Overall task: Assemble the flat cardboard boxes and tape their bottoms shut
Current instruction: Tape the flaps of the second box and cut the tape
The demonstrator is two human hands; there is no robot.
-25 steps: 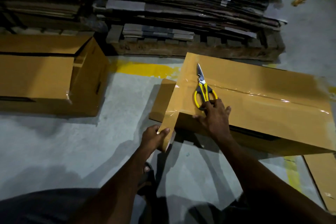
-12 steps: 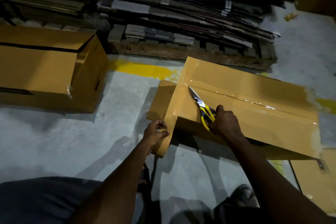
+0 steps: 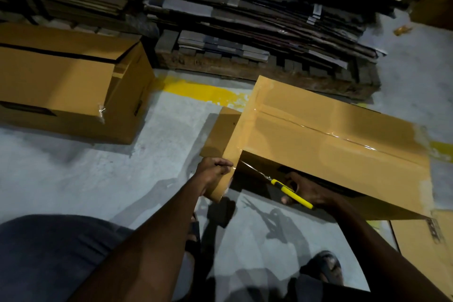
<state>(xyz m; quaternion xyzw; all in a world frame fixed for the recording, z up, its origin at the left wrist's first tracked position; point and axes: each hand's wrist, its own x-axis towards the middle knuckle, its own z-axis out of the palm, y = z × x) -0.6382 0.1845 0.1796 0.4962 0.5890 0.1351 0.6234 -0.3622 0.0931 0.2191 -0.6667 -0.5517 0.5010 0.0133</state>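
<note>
Box (image 3: 331,135) on the floor (image 3: 73,179), bottom up, seam already taped end to end; tape tail at near-left corner not yet cut. Left hand (image 3: 213,171) pinching that tail taut, fingers closed on it. Right hand (image 3: 306,191) closed around yellow scissors (image 3: 282,184), blades at the strip. Second box (image 3: 73,86) left, on its side, taped. Insides of both hidden. Flat cardboard stack (image 3: 257,19) waiting behind.
</note>
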